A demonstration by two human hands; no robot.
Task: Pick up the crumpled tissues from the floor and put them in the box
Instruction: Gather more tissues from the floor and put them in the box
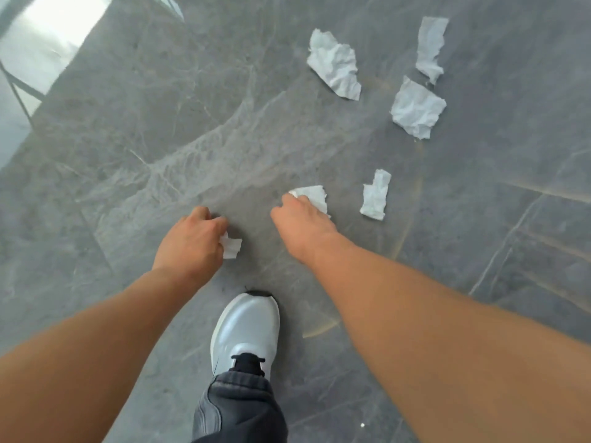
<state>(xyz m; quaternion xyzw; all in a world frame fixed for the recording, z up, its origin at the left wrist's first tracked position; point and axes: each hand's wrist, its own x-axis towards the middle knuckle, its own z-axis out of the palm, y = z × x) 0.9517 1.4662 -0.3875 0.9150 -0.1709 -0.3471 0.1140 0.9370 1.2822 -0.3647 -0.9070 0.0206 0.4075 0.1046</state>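
Grey marble floor (pixel 192 129), veined in pale lines, under everything. Seen from the head camera, looking down past 2 bare forearms. Left hand (pixel 192 238) curled closed around a small crumpled tissue (pixel 232 247), with a white scrap sticking out past the knuckles on its right side. Right hand (pixel 299 219) reached further forward, fingers pinched on a second crumpled tissue (pixel 315 196), most of it showing beyond the fingertips and low over the floor; could not tell whether lifted clear or touching. Just beside that, to the right, a narrow upright scrap of tissue (pixel 374 195) lying flat on the floor, apart from the hand. Further off, toward the upper right, 3 more pieces: a large creased sheet (pixel 335 65), a squarish wad (pixel 417 108) and a long strip (pixel 431 47) near the frame's top edge, the last 2 almost touching, the sheet well apart to their left. Between the arms, lower down, 1 pale grey sneaker (pixel 246 327) with black laces, planted on the floor, dark trouser cuff (pixel 236 407) bunched over its top. No box visible. Bright glare at the upper left corner, crossed by thin dark metal bars (pixel 19 91).
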